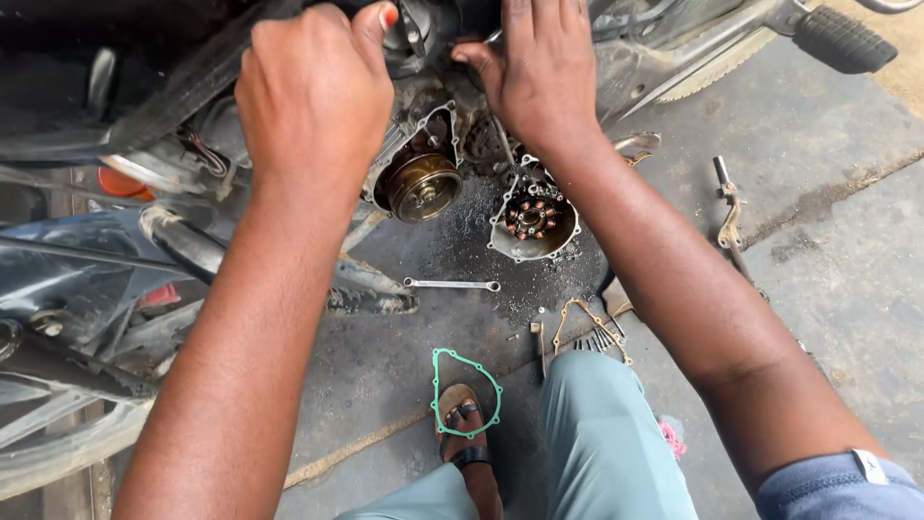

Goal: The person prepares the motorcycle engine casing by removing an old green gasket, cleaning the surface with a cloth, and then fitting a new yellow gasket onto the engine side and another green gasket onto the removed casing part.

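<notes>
Sandalled foot (pixel 469 435) on oily concrete floor (pixel 828 250) (outdoors?); both hands' grip closed at engine (pixel 423 173), contents hidden.

Green gasket (pixel 466 393), brassy rotor (pixel 424 187), grey floor (pixel 847 260)

Bare metal on the engine casing (pixel 423 135), dull and greasy, with a brassy, shiny rotor (pixel 424 187) set in it. The removed cover (pixel 532 220) is matt grey metal with coppery coils; the spanner (pixel 451 284) gleams smooth steel. Rough, oil-stained concrete floor (pixel 828 241), a thin green gasket (pixel 466 393), soft matt trousers (pixel 597 433).
</notes>
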